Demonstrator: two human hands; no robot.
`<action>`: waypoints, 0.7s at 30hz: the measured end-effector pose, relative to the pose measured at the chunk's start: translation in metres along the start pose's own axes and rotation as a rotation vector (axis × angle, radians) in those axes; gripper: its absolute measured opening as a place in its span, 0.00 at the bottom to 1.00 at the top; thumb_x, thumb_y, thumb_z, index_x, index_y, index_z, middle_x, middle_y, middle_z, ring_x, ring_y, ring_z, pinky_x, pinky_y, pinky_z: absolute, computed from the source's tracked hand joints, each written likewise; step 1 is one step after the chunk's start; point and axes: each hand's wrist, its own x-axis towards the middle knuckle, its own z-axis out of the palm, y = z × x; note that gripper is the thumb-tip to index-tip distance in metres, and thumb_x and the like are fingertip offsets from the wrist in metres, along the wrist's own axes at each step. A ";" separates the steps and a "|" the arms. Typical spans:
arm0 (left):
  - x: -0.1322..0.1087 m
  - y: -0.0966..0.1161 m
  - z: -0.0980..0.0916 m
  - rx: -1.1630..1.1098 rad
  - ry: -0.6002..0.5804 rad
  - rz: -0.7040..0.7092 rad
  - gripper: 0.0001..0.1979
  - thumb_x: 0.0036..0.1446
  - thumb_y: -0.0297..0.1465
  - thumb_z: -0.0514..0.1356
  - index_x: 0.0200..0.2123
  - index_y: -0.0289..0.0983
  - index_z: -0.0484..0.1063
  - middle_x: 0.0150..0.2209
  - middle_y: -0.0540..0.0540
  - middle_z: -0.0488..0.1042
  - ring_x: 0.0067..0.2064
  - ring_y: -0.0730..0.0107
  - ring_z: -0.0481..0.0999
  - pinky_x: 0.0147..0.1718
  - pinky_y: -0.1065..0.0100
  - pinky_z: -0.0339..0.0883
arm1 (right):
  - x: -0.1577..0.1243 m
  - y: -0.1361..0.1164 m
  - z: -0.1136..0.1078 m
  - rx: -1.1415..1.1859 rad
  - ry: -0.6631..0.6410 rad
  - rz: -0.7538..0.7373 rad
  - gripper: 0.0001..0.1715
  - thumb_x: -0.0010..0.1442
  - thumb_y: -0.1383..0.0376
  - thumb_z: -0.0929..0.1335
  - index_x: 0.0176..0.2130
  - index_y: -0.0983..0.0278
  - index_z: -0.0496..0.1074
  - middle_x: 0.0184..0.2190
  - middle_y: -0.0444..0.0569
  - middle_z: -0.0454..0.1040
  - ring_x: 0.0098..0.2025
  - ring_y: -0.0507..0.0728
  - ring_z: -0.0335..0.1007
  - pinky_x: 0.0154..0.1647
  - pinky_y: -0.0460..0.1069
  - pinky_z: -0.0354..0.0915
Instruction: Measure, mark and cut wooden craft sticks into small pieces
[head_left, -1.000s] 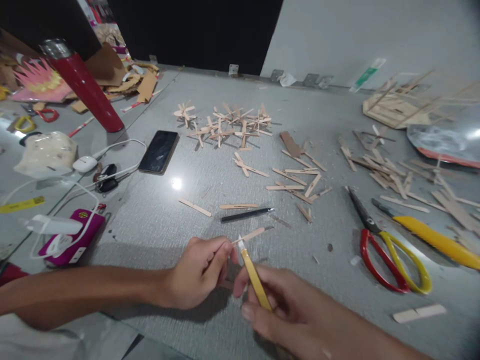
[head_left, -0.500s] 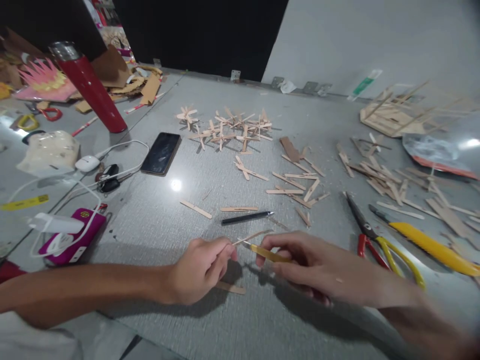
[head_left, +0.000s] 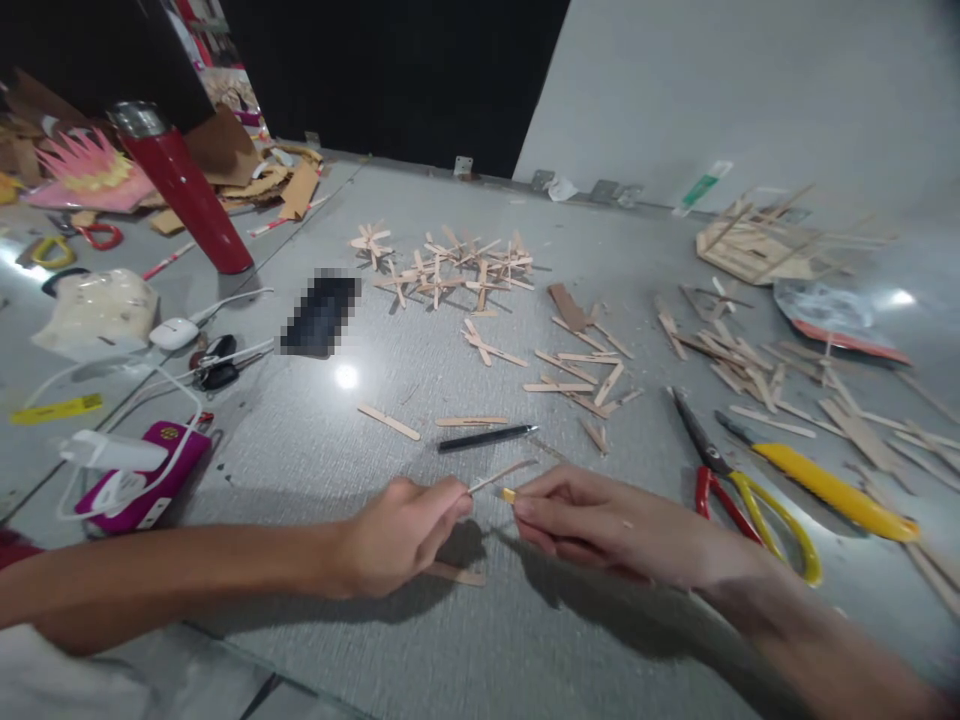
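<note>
My left hand [head_left: 409, 537] is closed around a thin wooden craft stick [head_left: 504, 474], whose free end points right, above the table. Facing it, my right hand [head_left: 600, 520] grips a small craft knife [head_left: 510, 495]. Only the yellow front of its handle and a faint blade show, close to the stick; the fingers hide the rest. Another craft stick [head_left: 461, 574] lies on the table, partly behind my left hand. Just beyond both hands are a black pen-like tool [head_left: 487, 438] with a metal tip and two loose sticks, one of them slotted [head_left: 471, 422].
Joined stick pieces [head_left: 450, 270] spread across the back middle, with more sticks [head_left: 592, 375] nearer. At right lie red-and-yellow-handled scissors [head_left: 720, 470] and a yellow saw-like tool [head_left: 832, 490]. A phone [head_left: 322, 315], red bottle [head_left: 184, 190] and purple power bank [head_left: 150, 475] occupy the left.
My right hand has turned and its fingers have closed further over the knife, covering most of the yellow handle. My left hand keeps the stick nearly in place. The view has shifted slightly.
</note>
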 end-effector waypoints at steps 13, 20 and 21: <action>0.000 -0.007 0.008 0.192 0.112 0.138 0.18 0.78 0.33 0.42 0.35 0.39 0.64 0.21 0.58 0.53 0.20 0.75 0.54 0.23 0.71 0.50 | 0.018 0.021 0.068 -0.105 0.483 -0.245 0.30 0.72 0.42 0.59 0.28 0.58 0.59 0.21 0.38 0.53 0.23 0.52 0.48 0.25 0.49 0.49; 0.004 -0.008 0.000 0.317 -0.003 0.340 0.19 0.78 0.34 0.42 0.35 0.39 0.64 0.21 0.55 0.61 0.19 0.74 0.59 0.21 0.71 0.52 | 0.003 0.002 -0.014 -0.383 -0.049 -0.285 0.31 0.73 0.43 0.60 0.27 0.60 0.62 0.22 0.38 0.57 0.25 0.51 0.53 0.28 0.48 0.52; 0.004 -0.007 0.000 0.367 -0.036 0.381 0.19 0.78 0.34 0.41 0.34 0.39 0.64 0.20 0.54 0.63 0.19 0.73 0.61 0.21 0.70 0.52 | 0.003 0.002 -0.022 -0.402 -0.136 -0.268 0.30 0.73 0.44 0.60 0.27 0.60 0.63 0.21 0.38 0.58 0.24 0.51 0.53 0.27 0.48 0.52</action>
